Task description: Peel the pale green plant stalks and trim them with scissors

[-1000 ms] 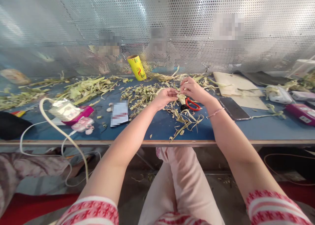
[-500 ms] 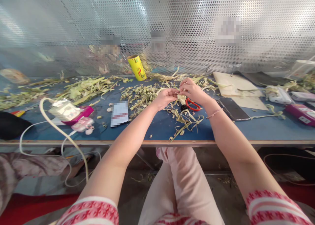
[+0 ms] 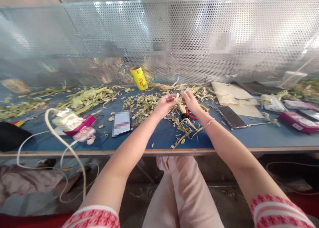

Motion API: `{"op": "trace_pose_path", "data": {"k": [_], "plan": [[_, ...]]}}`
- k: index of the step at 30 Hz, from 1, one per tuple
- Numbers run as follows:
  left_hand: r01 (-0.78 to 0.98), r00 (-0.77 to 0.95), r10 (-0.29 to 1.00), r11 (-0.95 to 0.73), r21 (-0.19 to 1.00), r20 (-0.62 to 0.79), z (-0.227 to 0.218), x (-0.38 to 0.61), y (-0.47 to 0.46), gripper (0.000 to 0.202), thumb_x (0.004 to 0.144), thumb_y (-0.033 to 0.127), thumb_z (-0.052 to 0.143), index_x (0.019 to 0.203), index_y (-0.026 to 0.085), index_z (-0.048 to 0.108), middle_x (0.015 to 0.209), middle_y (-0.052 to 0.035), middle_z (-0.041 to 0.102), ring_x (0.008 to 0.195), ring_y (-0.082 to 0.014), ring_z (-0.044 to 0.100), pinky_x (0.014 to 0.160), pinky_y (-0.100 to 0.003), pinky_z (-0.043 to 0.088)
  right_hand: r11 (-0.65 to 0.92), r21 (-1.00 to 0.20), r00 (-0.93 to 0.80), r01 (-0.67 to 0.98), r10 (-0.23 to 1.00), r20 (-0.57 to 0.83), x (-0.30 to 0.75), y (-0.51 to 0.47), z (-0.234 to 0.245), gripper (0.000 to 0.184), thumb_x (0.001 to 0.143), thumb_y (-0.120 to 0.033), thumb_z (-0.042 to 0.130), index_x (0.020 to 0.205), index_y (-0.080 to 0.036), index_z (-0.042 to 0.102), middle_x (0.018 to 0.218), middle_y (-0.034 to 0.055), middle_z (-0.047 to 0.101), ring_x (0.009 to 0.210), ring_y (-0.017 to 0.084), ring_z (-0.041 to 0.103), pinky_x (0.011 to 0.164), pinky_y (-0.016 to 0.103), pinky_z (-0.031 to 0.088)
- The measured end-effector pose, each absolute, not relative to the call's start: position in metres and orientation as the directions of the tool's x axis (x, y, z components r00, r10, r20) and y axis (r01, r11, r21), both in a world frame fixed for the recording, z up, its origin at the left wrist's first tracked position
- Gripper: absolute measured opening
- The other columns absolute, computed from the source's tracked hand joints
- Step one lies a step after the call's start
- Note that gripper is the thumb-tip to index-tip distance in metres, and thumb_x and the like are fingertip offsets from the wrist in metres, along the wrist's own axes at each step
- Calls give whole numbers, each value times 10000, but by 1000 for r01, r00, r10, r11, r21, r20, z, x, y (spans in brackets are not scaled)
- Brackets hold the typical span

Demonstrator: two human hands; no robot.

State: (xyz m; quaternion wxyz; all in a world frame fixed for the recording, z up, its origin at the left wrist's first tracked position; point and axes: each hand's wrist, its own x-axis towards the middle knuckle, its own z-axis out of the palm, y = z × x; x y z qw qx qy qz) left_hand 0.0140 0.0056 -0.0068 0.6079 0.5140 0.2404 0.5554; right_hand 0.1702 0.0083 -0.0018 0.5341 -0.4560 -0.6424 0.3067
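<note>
Just above the blue table, my left hand [image 3: 164, 105] has its fingertips closed on a pale dried plant strip [image 3: 177, 97]. Facing it from the right, my right hand [image 3: 189, 101] pinches the same light-coloured bit between thumb and fingers. The strip is small and partly covered by the fingertips. Beneath my right hand lies a tool with red and yellow looped handles [image 3: 191, 116], like scissors, its blades not visible. A small black object [image 3: 184, 116] sits beside the loops. Shredded dry plant pieces [image 3: 143, 106] are heaped left of and around my hands.
A tilted yellow tube [image 3: 139, 78] stands before the perforated metal screen [image 3: 159, 28]. On the right are a phone [image 3: 233, 117], cardboard [image 3: 224, 95] and a magenta device [image 3: 297, 122]. To the left are a pale packet [image 3: 121, 122], a white cable [image 3: 65, 140] and more plant strips [image 3: 87, 96].
The view has tipped upward, so the table sits lower in it. My fingertips have parted slightly, and the pale strip now shows between them. More of the yellow handle is visible.
</note>
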Motion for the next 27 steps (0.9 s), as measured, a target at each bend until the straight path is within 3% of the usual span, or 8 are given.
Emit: {"op": "trace_pose_path", "data": {"k": [3,9,19,27], "plan": [[-433,241,933,-145,890,269,-7,15,6,353,558,75,791,867,143,636,738,21,633,713,-65,597,758,-226,466,452,-814,-26,366,879,476,166,5,-2,397,874,-576,373,696,-223,408,632,-13,453,607,136,465,603,290,426],[-424,251,934,-131,896,255,-8,17,4,364,552,111,807,860,138,615,694,44,605,685,-54,582,735,-218,454,546,-649,-34,530,778,628,160,-2,0,304,890,-426,372,664,-224,385,615,-9,458,616,146,440,635,286,369],[-420,269,950,-30,907,156,-5,20,-3,370,561,98,803,830,148,555,718,53,590,666,-49,576,705,-222,462,575,-625,55,528,711,701,163,0,-3,230,873,-402,380,727,-225,400,658,-6,464,638,147,430,643,288,350],[-333,393,917,74,940,67,-5,23,-9,425,556,98,810,847,154,505,651,70,572,589,-49,580,639,-220,467,592,-588,66,551,672,738,164,1,-4,266,897,-450,346,747,-231,370,656,-9,441,645,146,419,670,294,363]]}}
